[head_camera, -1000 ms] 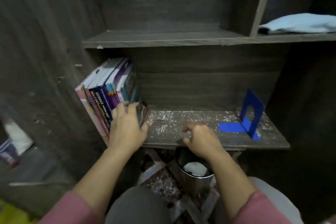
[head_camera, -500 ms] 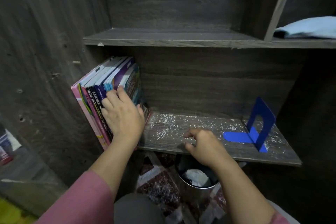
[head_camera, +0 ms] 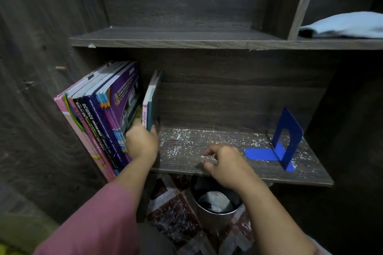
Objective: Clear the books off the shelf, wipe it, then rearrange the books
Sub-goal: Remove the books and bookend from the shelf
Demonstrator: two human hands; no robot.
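The dark wood-grain cabinet filled the view, its lower shelf (head_camera: 186,145) flecked all over with white specks. At the shelf's left end a stack of books (head_camera: 99,114) leaned left against the side wall (head_camera: 41,68), spines facing out. Just to their right, a pair of thin books (head_camera: 152,99) stood nearly upright, with a wedge-shaped gap between their tops and the stack. The left hand (head_camera: 142,144) gripped this pair low on the spines, fingers tucked into the gap and thumb on the right cover. The right hand (head_camera: 226,163) lay over the shelf's front edge near the middle, fingers loosely curled and holding nothing.

A blue bookend (head_camera: 287,136) stood near the right end, well apart from the books, its flat foot pointing left towards the right hand. The board between the thin books and the bookend lay bare apart from the specks. The upper shelf (head_camera: 165,37) hung close above the book tops, leaving little headroom. On its right part lay a folded light blue cloth (head_camera: 344,27). Below the front edge, under the right wrist, a metal bin (head_camera: 217,207) stood on the patterned floor (head_camera: 172,213).

Half a second before, the left hand had lain flat on the spines and all the books had leaned together; now the two rightmost ones had been parted from the rest. The right hand had kept its place.
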